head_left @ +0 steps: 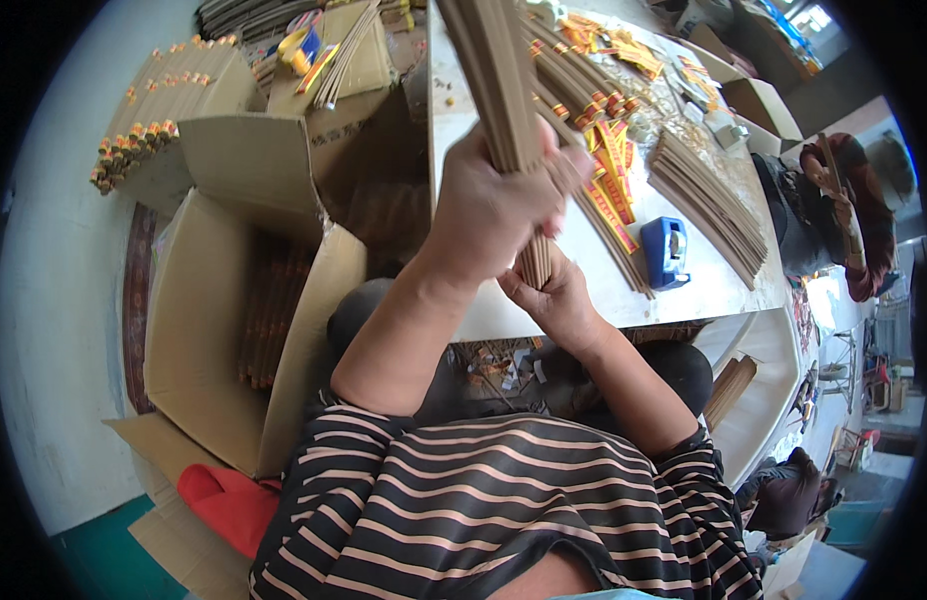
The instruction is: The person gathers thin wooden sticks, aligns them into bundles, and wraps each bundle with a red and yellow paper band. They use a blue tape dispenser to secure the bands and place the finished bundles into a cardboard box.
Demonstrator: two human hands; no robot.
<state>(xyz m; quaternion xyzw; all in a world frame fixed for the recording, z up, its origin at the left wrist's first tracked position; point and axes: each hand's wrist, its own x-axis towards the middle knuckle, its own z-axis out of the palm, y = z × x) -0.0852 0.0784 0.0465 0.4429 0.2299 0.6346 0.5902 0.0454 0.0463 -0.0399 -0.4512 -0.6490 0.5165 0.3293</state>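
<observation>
A thick bundle of brown incense sticks (492, 75) rises at a tilt over the near left part of the white table. My left hand (484, 210) is wrapped round its middle, slightly smeared by motion. Below it, my right hand (562, 303) closes on the bundle's lower end. Just right of my hands lie red and yellow paper labels (612, 185) on more sticks. A blue tape dispenser (666, 254) stands near the table's front edge. Beyond it rests a loose pile of brown sticks (709, 205).
An open cardboard box (214, 330) to my left holds labelled bundles (274, 320). More banded bundles (149, 110) are stacked at the far left. Another tape dispenser (302, 50) sits on a carton. A red cloth (229, 505) lies near my left side. At right, another person (849, 210) handles sticks.
</observation>
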